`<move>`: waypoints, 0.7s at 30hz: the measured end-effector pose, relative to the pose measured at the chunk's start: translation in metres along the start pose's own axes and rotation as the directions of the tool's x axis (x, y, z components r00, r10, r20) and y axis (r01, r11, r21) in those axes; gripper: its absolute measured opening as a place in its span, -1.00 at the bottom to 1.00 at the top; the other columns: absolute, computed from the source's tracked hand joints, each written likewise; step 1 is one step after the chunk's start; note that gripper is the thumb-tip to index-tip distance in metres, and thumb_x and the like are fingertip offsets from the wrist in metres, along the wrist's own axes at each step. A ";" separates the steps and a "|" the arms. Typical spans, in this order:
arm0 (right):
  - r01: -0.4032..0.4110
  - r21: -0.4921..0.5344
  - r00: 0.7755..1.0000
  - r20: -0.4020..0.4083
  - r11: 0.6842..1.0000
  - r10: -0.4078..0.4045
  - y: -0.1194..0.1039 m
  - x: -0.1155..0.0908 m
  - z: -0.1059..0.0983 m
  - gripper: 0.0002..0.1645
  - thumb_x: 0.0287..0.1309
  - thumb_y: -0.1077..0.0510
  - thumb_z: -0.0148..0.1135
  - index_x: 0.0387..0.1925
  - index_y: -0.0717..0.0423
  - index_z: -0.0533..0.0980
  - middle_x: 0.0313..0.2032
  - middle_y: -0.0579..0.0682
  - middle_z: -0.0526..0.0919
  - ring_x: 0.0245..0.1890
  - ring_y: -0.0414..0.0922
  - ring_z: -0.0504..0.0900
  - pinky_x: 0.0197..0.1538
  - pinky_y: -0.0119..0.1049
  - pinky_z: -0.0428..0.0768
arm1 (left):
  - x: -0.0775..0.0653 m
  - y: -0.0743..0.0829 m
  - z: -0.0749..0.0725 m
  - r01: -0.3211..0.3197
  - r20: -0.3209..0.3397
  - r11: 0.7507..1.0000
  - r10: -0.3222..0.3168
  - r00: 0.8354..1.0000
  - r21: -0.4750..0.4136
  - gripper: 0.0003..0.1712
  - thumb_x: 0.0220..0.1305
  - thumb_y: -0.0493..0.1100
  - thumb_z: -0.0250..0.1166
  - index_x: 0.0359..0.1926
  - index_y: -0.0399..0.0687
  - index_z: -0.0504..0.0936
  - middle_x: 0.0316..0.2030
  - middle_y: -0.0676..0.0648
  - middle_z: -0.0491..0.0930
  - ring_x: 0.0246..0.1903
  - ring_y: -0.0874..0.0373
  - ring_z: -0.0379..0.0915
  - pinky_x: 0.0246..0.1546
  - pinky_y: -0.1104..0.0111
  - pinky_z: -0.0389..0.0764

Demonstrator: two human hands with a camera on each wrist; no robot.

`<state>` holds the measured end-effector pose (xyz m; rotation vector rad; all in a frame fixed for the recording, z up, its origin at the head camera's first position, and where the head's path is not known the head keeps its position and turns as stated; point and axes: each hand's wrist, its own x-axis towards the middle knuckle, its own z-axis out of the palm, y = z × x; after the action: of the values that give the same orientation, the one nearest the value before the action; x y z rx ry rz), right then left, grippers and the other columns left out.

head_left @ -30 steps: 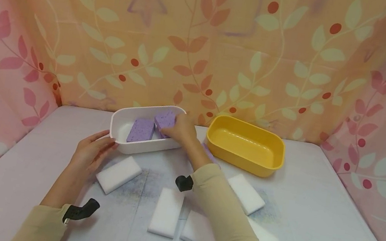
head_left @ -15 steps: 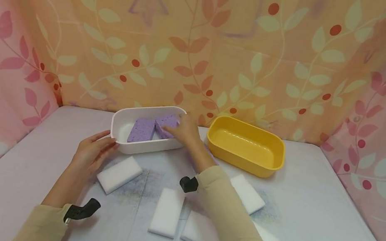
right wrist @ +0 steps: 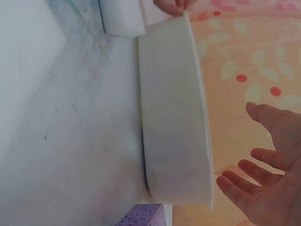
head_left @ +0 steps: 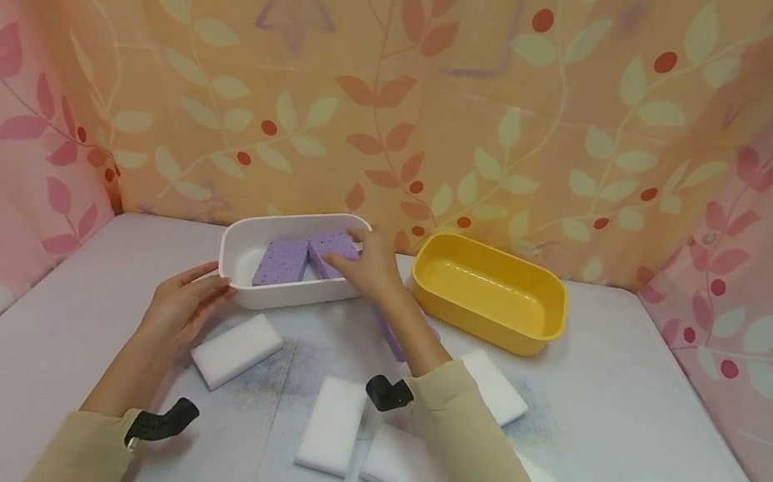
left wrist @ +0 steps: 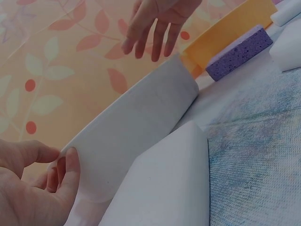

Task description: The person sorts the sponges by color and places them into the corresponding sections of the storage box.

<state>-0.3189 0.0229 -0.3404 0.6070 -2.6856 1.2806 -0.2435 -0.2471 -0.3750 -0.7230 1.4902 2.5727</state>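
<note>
My left hand (head_left: pixel 181 310) holds the left end of a white plastic tub (head_left: pixel 295 292), thumb and fingers pinching its rim in the left wrist view. Two purple sponges (head_left: pixel 281 261) lie inside the tub, the right one resting at a slant. Over the tub's right end hovers my right hand (head_left: pixel 374 269), fingers spread and nothing between them; the right wrist view shows its fingers (right wrist: pixel 258 174) apart from the wall. Another purple sponge (left wrist: pixel 240 52) lies on the table, partly hidden beneath my right forearm in the head view.
A yellow tub (head_left: pixel 487 323) with nothing in it stands right of the white one. Several white foam blocks lie on the table in front: one (head_left: pixel 237 350) close to my left hand, others (head_left: pixel 332 426) nearer me, some partly under my right sleeve (head_left: pixel 474 457). A patterned curtain (head_left: pixel 410 93) hangs behind.
My right hand has let go of the purple sponge in the white tub, its fingers spreading, and has drawn back slightly to the right. The left hand stays on the rim.
</note>
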 end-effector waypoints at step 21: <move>0.037 0.083 0.999 -0.023 0.996 -0.035 -0.015 -0.048 -0.011 -0.31 0.32 0.09 0.47 0.38 0.28 0.50 0.31 0.24 0.61 0.19 0.24 0.66 0.27 0.07 0.65 | 0.000 0.000 0.000 -0.001 -0.001 1.000 0.001 1.000 0.016 -0.19 0.54 -0.36 0.19 0.68 0.02 0.13 0.21 0.02 0.39 -0.13 0.25 0.67 -0.02 0.46 0.72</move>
<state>-0.2702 0.0380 -0.3348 0.6450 -2.6029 1.3879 -0.2428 -0.2471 -0.3753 -0.7225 1.5103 2.5583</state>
